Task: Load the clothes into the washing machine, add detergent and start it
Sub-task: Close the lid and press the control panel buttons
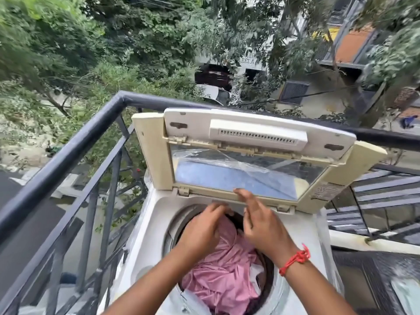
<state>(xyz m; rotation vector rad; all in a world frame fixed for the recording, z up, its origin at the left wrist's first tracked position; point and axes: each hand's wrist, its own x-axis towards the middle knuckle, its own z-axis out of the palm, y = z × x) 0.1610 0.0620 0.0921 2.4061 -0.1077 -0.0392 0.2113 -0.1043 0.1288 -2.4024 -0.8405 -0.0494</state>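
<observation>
A white top-loading washing machine (150, 242) stands in front of me with its cream lid (250, 155) folded up and open. Pink clothes (225, 276) fill the round drum, with a bit of white cloth at their right. My left hand (202, 230) presses down on the pink clothes at the drum's far side, fingers curled on the fabric. My right hand (261, 221) hovers flat over the drum's far right, fingers stretched toward the lid's lower edge, holding nothing. A red thread band circles my right wrist.
A dark metal balcony railing (68, 151) runs along the left and behind the machine. Trees, a building and parked cars lie far below. More dark rails (375, 214) and a ledge stand to the right of the machine.
</observation>
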